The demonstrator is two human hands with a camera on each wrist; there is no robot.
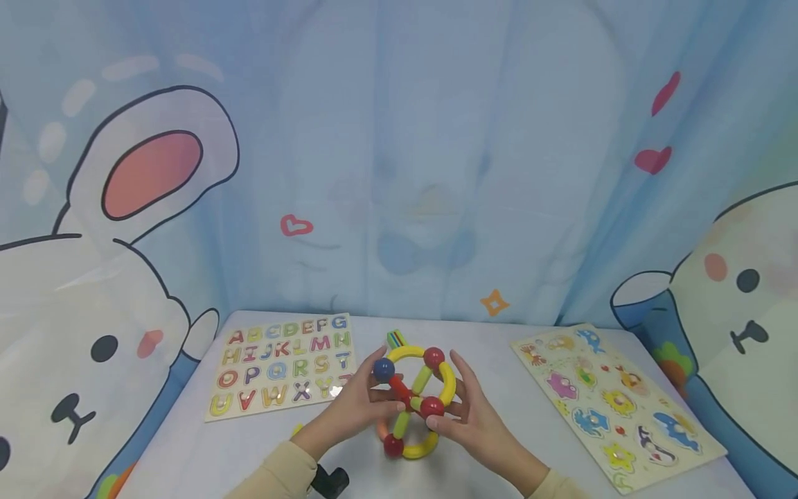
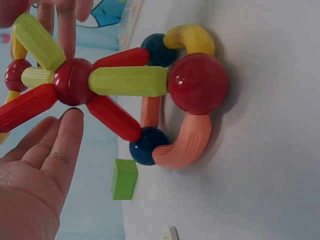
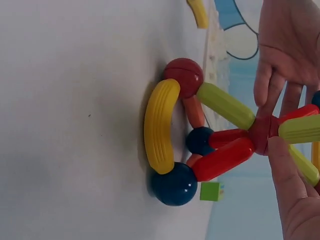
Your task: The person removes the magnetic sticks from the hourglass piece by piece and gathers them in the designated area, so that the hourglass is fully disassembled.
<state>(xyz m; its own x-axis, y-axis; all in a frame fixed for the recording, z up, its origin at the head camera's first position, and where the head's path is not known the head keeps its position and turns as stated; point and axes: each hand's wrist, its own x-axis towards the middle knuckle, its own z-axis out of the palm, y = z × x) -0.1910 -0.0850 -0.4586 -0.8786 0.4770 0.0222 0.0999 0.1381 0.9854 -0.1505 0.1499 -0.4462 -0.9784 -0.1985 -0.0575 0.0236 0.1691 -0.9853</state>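
Observation:
A magnetic ball-and-rod figure [image 1: 408, 402] stands upright between my hands. Its lower ring of curved yellow and orange rods, with blue and red balls [image 2: 198, 83], appears to rest on the white table. Straight red and green rods [image 3: 226, 106] meet at a red centre ball [image 2: 73, 81]. From the left side, my left hand [image 1: 352, 409] holds the figure around its middle, a fingertip at the centre ball. My right hand [image 1: 476, 419] grips the other side, its thumb near a red ball [image 1: 432, 407]; the right wrist view shows one of its fingers touching the centre ball.
An alphabet puzzle board [image 1: 283, 364] lies at the left, an animal puzzle board [image 1: 617, 409] at the right. Behind the figure is a small green striped block [image 1: 396, 338]. A black cylindrical piece [image 1: 330, 480] and a yellow piece [image 1: 297, 430] lie near my left forearm. A blue curtain [image 1: 424, 173] hangs behind the table.

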